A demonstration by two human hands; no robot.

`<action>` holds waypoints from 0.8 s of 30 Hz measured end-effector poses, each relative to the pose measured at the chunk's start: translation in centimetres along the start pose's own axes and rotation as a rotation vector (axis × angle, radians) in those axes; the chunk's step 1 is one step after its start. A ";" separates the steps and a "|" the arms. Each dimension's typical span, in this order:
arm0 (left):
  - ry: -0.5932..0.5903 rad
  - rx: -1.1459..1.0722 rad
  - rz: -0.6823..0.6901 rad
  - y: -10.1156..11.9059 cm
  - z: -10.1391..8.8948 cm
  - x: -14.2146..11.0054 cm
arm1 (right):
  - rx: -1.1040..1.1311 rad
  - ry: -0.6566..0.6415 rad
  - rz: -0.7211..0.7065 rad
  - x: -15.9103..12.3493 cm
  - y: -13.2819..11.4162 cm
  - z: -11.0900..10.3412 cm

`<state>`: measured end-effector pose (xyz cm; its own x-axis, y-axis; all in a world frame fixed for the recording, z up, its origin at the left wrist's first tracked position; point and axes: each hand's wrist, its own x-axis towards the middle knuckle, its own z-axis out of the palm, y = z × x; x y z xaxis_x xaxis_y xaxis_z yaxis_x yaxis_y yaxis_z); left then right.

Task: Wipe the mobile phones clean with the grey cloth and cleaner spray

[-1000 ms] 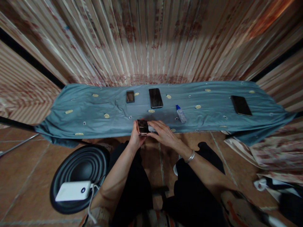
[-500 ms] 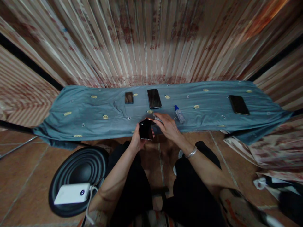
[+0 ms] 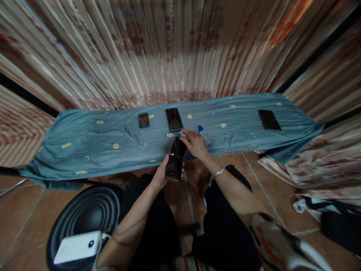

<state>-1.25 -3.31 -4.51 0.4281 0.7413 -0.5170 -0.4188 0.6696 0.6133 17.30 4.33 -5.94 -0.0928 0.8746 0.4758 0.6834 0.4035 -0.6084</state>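
My left hand (image 3: 161,174) is wrapped round a black phone (image 3: 175,160), its glossy dark face turned up toward me near the front edge of the table. Thumb and fingers grip its lower sides. My right hand (image 3: 196,143) is closed at the phone's upper right, pinching a small pale grey piece (image 3: 184,134) that may be a folded cloth; the fingers partly cover it. Just beyond this hand lies a clear bottle with a blue cap (image 3: 205,136). A second dark phone (image 3: 174,119) rests flat on the cloth behind my hands.
Blue patterned cloth (image 3: 124,162) covers the narrow table. A small brown square (image 3: 143,120) lies left, a dark flat device (image 3: 269,120) far right. Pleated curtains (image 3: 158,56) hang behind. On the floor at left, a white power bank (image 3: 77,246) with a cable sits on a black ribbed stool (image 3: 87,210).
The phone in my left hand is tilted differently and shows more of its length. My right hand still pinches the grey piece at its upper side. The whole view has shifted and turned slightly.
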 end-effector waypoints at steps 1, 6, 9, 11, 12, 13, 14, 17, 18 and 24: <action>0.001 0.007 -0.002 -0.1 0.0 0.0 | -0.013 -0.009 -0.009 0.0 -0.1 0.2; 0.024 -0.020 0.020 -0.2 0.2 0.3 | -0.025 -0.064 -0.094 -0.7 -1.7 1.1; 0.023 -0.062 0.042 0.0 0.1 0.3 | -0.003 -0.116 -0.145 -1.1 -2.6 1.3; 0.023 -0.079 0.047 0.1 0.1 0.2 | 0.015 -0.143 -0.159 -1.5 -3.1 1.5; 0.031 -0.088 0.045 0.2 0.1 0.2 | 0.026 -0.154 -0.166 -1.7 -3.3 1.6; 0.045 -0.100 0.048 0.2 0.2 0.1 | 0.038 -0.169 -0.178 -2.1 -3.5 1.9; 0.069 -0.115 0.063 0.3 0.2 0.2 | 0.051 -0.188 -0.197 -2.4 -3.8 2.1; 0.151 -0.185 0.152 0.5 0.2 0.4 | 0.095 -0.268 -0.277 -3.7 -4.7 3.0; 0.166 -0.207 0.179 0.6 0.2 0.4 | 0.107 -0.287 -0.299 -4.0 -4.9 3.2; 0.068 -0.158 0.124 0.4 0.0 0.2 | 0.090 -0.259 -0.265 -2.9 -3.9 3.2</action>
<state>-1.34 -2.84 -4.38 0.3125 0.8165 -0.4855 -0.5879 0.5677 0.5763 12.59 1.03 -6.93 -0.4458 0.7712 0.4544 0.5461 0.6366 -0.5446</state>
